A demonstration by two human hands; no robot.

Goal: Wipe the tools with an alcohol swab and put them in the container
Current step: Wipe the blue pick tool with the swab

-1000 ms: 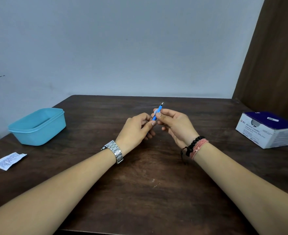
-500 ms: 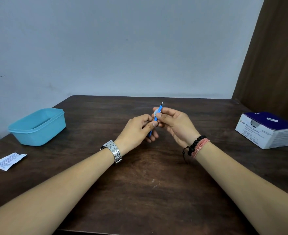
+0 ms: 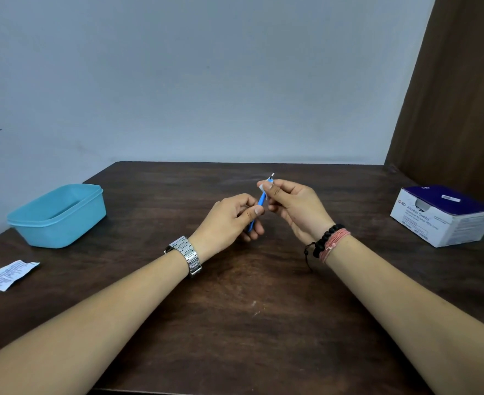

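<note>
Blue tool (image 3: 260, 201) — left hand (image 3: 229, 220) grips base, right hand (image 3: 295, 206) pinches tip.

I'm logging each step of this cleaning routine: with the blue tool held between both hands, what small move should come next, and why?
Probably draw the swab in the right hand down the blue tool: it sits near the tip, while the left hand holds the lower end.

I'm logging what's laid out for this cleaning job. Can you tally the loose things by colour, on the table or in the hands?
Blue: 2, the container and the tool that both hands hold
White: 2, the torn wrapper and the swab pinched on the tool
White and purple: 1, the swab box
Total: 5
</note>
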